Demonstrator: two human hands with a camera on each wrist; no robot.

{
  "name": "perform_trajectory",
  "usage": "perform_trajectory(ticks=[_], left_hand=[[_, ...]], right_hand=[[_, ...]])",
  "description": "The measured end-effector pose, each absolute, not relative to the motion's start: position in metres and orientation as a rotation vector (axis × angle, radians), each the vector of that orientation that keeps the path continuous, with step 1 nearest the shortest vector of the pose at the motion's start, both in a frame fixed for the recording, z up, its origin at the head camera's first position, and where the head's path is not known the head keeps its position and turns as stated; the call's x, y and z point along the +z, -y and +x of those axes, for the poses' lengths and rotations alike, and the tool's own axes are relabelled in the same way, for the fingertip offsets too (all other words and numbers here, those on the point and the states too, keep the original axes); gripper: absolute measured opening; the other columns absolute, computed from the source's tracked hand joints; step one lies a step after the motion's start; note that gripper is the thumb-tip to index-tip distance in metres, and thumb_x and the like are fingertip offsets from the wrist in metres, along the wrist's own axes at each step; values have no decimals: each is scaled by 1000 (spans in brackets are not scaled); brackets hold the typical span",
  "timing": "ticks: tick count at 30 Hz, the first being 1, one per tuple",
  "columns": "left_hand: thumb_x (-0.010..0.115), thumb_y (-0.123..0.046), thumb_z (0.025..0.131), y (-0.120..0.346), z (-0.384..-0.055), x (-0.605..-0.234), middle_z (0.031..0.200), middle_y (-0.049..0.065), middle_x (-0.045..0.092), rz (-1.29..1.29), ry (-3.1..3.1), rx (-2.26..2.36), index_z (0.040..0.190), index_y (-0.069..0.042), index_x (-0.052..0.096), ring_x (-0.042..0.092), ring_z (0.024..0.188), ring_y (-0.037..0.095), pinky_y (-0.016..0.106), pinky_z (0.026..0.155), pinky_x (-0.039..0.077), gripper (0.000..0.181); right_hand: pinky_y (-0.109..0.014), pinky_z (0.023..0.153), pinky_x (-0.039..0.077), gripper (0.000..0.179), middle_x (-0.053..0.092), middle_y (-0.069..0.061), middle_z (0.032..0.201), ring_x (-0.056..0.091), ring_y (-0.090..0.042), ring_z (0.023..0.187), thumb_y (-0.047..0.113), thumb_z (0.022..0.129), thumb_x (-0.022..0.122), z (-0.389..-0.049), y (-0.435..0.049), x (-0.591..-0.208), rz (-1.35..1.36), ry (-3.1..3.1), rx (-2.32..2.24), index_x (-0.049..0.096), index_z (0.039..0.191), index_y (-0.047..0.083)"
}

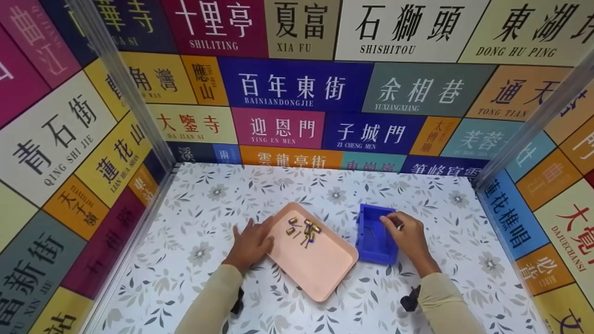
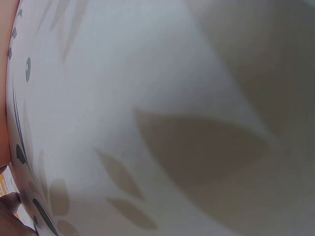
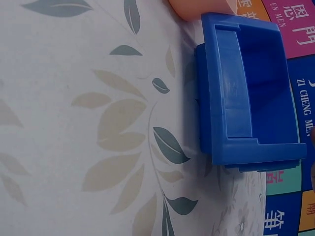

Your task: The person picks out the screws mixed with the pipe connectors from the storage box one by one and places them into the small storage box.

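A peach-coloured tray (image 1: 320,273) lies at a slant on the table, and its far part bears several small brass-coloured cylindrical pieces (image 1: 312,227) and thin screw-like pieces. My left hand (image 1: 250,243) rests at the tray's left edge with fingers spread, its thumb by the rim. Right of the tray stands a blue plastic bin (image 1: 373,250), seen larger in the right wrist view (image 3: 231,88). A thin dark piece (image 1: 370,229) lies inside it. My right hand (image 1: 410,234) is over the bin's right side, thumb and forefinger close together; anything between the fingertips is too small to tell.
The tabletop (image 1: 204,287) has a white leaf-and-flower pattern. Panels with large lettering (image 1: 297,88) stand along its back and both sides, with clear corner strips (image 1: 139,102). Dark wrist devices (image 1: 410,300) sit below the tan sleeves.
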State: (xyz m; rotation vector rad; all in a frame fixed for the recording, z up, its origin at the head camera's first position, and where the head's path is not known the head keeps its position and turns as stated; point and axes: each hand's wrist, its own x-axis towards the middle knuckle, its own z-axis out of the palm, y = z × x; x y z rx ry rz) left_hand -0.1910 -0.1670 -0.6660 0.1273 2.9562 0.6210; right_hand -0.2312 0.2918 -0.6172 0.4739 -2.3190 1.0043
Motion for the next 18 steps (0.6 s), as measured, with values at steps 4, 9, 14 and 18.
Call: perform_trajectory(ticks=[4,9,14,18], left_hand=[[36,-57,102,167,-191,-667,165,-11,37,116,-2953,635,161,-50,12,15,159,32,71,122,-4,64],[35,-58,101,167,-191,-668,164,-10,37,103,-2946,645,160,-52,11,14,160,31,70,122,-5,64],[35,-59,102,168,-190,-668,164,-9,38,128,-2953,663,160,-51,12,14,159,33,72,122,-4,64],[35,-57,103,169,-189,-668,163,-8,40,179,-2990,655,162,-47,15,18,158,36,74,121,-1,63]], right_hand=[[-10,59,42,8,71,1,73,60,-2,66,11,86,82,-231,-292,-618,477,2313,1001,74,85,11],[-10,58,42,9,71,1,73,60,-2,65,11,85,83,-231,-292,-618,472,2316,1006,74,85,10],[-10,58,42,9,70,2,72,59,-2,65,11,85,83,-231,-292,-618,476,2317,1013,74,84,11],[-11,58,43,8,70,5,73,60,-4,64,10,85,83,-232,-291,-620,506,2295,1020,75,85,13]])
